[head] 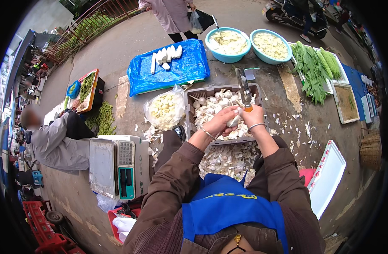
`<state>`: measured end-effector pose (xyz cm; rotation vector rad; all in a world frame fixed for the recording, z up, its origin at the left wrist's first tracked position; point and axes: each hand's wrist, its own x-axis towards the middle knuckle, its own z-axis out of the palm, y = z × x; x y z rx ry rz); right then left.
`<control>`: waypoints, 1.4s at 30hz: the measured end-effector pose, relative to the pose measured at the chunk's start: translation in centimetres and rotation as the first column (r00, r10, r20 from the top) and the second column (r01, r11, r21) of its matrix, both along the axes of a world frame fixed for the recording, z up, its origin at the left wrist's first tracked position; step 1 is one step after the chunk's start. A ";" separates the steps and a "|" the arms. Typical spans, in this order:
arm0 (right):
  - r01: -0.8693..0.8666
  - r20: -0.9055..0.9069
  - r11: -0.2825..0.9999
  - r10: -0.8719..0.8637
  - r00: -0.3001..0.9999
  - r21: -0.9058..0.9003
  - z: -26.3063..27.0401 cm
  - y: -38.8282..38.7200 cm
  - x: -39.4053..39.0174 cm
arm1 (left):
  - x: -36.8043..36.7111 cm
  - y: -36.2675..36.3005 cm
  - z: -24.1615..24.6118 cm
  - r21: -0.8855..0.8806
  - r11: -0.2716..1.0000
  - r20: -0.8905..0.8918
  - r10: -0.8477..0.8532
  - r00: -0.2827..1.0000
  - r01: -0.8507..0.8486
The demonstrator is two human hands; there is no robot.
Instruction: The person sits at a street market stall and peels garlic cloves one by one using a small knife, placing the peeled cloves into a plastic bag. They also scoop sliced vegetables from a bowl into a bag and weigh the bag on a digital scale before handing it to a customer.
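A garlic bulb (234, 121) is held between my two hands over a grey plastic crate (190, 127) of whole garlic bulbs (209, 106). My left hand (221, 120) has its fingers around the bulb. My right hand (252, 116) grips the orange handle of a knife (243, 87), whose broad blade points away from me, while its thumb side touches the bulb. To the left of the crate lies a clear plastic bag of peeled garlic cloves (163, 107). Loose garlic skins (227, 160) cover the ground below the crate, between my legs.
Beyond the crate are a blue plastic-covered tray (136, 74) with white vegetable pieces and two blue basins (228, 58) (266, 59) of sliced vegetable in water. A weighing scale (102, 168) stands left, near a seated person (59, 136). Leafy greens (311, 71) and a white foam lid (328, 177) lie right.
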<state>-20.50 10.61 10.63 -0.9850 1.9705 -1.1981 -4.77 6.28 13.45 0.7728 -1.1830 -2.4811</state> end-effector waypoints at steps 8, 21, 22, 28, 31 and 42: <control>-0.078 -0.045 0.997 0.078 0.996 -0.003 -3.3 0.7 -3.0 | -0.1 -1.7 -1.5 -0.079 0.923 0.114 0.384 0.916 -0.377; -0.206 0.470 0.975 0.221 0.855 -0.085 2.9 1.6 1.9 | -1.9 -0.3 -3.4 -0.078 0.901 0.068 0.433 0.899 -0.428; -0.227 0.464 0.970 0.241 0.852 -0.087 2.9 1.7 1.8 | -1.9 -0.4 -3.7 -0.088 0.904 0.077 0.425 0.902 -0.419; -0.252 0.418 0.964 0.265 0.869 -0.087 2.5 1.7 1.4 | -2.6 0.0 -4.0 -0.186 0.903 0.161 0.417 0.895 -0.388; -0.263 0.471 0.959 0.282 0.836 -0.108 2.4 1.6 0.7 | -2.6 -0.1 -2.7 -0.200 0.916 0.205 0.386 0.899 -0.348; 0.040 0.781 0.990 0.081 0.619 -0.134 1.7 0.8 -1.2 | -1.5 -1.2 -3.4 -0.296 0.842 0.037 0.481 0.876 -0.450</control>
